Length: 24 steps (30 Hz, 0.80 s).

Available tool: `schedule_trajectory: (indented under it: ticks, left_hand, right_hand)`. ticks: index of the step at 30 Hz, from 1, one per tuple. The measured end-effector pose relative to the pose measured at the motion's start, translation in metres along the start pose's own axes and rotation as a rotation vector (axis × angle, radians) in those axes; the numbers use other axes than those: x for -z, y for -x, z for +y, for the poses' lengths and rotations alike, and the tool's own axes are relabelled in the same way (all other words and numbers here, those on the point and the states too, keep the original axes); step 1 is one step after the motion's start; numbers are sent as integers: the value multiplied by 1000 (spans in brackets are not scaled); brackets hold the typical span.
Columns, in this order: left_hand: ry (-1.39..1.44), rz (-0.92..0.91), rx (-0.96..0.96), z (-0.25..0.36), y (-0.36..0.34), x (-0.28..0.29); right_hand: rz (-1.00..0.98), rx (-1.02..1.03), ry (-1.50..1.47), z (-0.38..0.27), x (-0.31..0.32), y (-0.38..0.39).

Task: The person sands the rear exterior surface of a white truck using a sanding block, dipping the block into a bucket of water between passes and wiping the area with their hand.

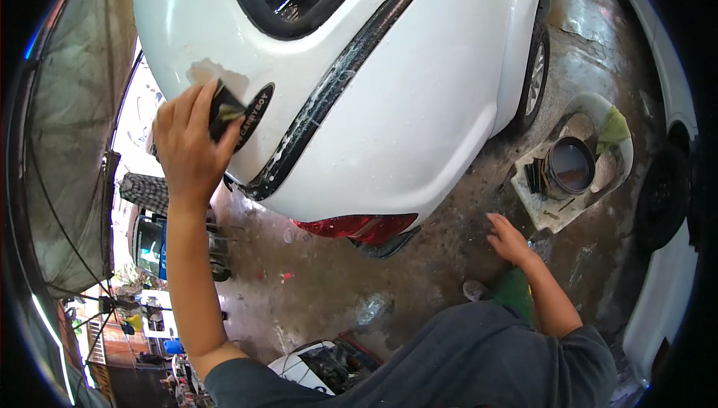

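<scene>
My left hand (185, 135) is closed on a folded dark sheet that looks like sandpaper (223, 104) and presses it against the white body panel (299, 71) of a vehicle. A dull greyish patch (217, 73) lies just above the fingers. Beside the sheet is a black oval badge (256, 115). Lower down, a worn black trim strip (314, 101) crosses the panel, and a red tail light (355, 227) marks its bottom corner. My right hand (509, 240) hangs away from the vehicle over the wet floor, fingers stretched out, holding nothing.
At the right stands a cut-open pale tub (540, 210) with a bucket of murky water (572, 165), dark strips and a green cloth (613, 129). The vehicle's wheel (535, 71) is behind it. Another pale vehicle (658, 296) lines the far right; a grey canvas (75, 131) hangs left.
</scene>
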<state>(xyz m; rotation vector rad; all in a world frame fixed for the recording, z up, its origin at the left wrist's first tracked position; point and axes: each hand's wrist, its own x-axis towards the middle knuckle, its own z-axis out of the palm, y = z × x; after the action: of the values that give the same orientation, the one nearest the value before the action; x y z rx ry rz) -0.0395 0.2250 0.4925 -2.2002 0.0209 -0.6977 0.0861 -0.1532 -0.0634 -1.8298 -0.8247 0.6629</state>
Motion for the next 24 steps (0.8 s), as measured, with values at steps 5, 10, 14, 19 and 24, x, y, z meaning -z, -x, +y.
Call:
schedule_trajectory:
  ticks: [5, 10, 14, 19, 24]
  left_hand:
    - [14, 3, 2, 16, -38, -9]
    - [25, 28, -27, 22, -51, -17]
    - [-18, 2, -18, 9, -29, -10]
    - [-2, -1, -56, 34, -69, -24]
    - [32, -8, -41, 7, -34, -16]
  right_hand:
    - [-37, -66, 73, 6, -3, 4]
    - [-27, 73, -12, -40, -8, -18]
    - [-36, -54, 34, -5, 11, 15]
    - [-72, 104, 87, -46, -8, -16]
    - [-40, 29, -11, -49, 15, -5]
